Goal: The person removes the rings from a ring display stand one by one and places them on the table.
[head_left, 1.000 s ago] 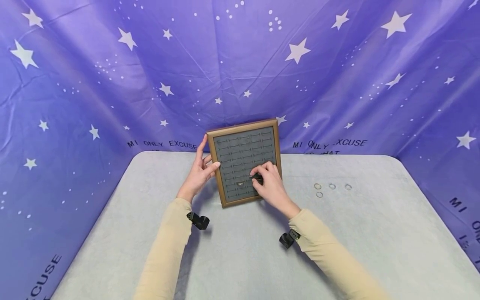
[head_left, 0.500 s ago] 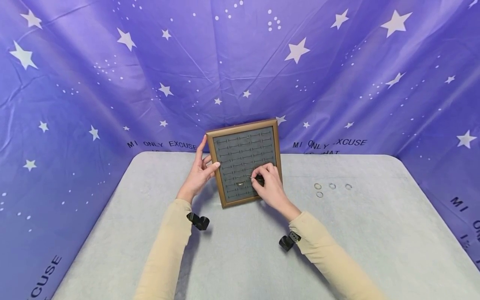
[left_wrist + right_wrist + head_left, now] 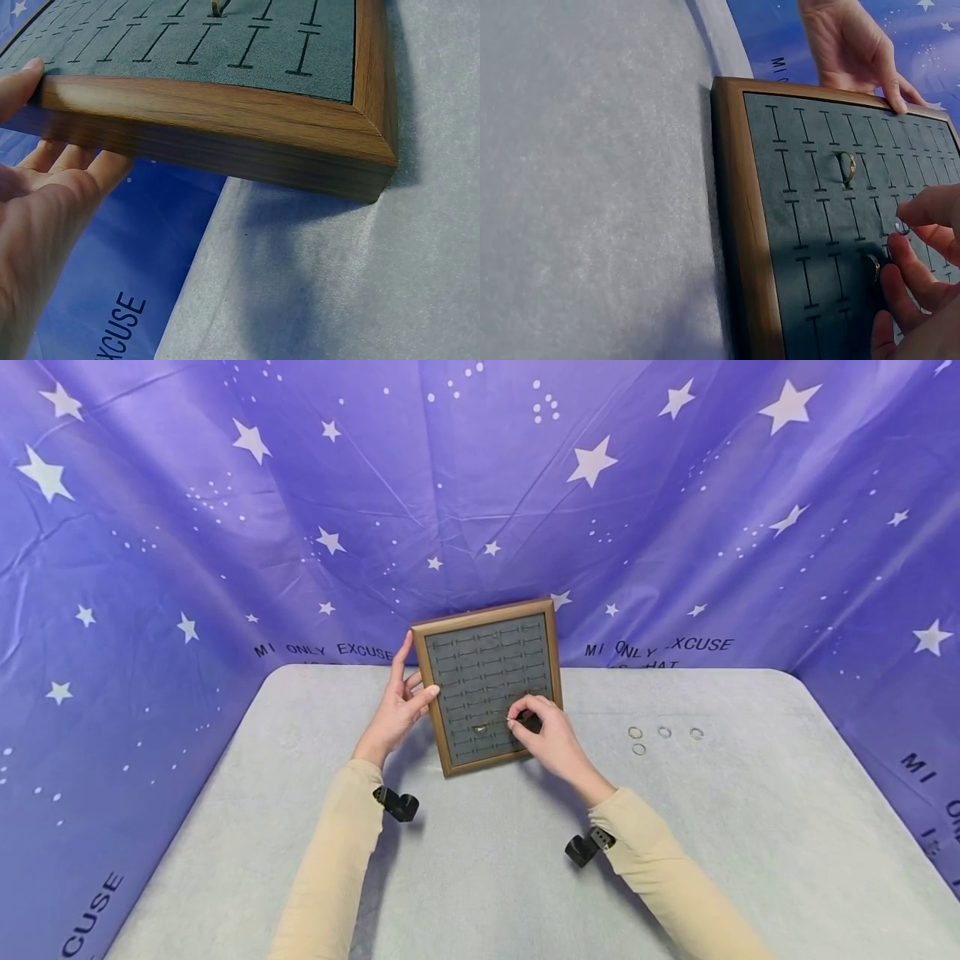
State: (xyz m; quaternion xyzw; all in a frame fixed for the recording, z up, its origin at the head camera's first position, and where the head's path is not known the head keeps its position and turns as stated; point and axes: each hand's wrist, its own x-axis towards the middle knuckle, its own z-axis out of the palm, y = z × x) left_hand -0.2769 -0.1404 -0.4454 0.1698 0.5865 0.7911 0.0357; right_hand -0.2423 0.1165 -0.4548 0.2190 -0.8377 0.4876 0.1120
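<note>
A ring display board with a wooden frame and rows of slits in its dark padding stands tilted up on the table. My left hand grips its left side, thumb on the front of the frame and fingers behind, as the left wrist view shows. Between thumb and index finger, my right hand pinches a small silvery ring close over the padding. A gold-coloured ring sits in a slit in the lower rows. Another ring is in a slit beside the right fingers, partly shaded.
To the right of the board, several rings lie loose on the grey-white table, among them a gold-coloured ring and a silvery ring. A purple star-patterned cloth hangs behind and at both sides.
My right hand has shifted slightly right and down across the board, the ring still between its fingertips. The left hand and the board hold their place.
</note>
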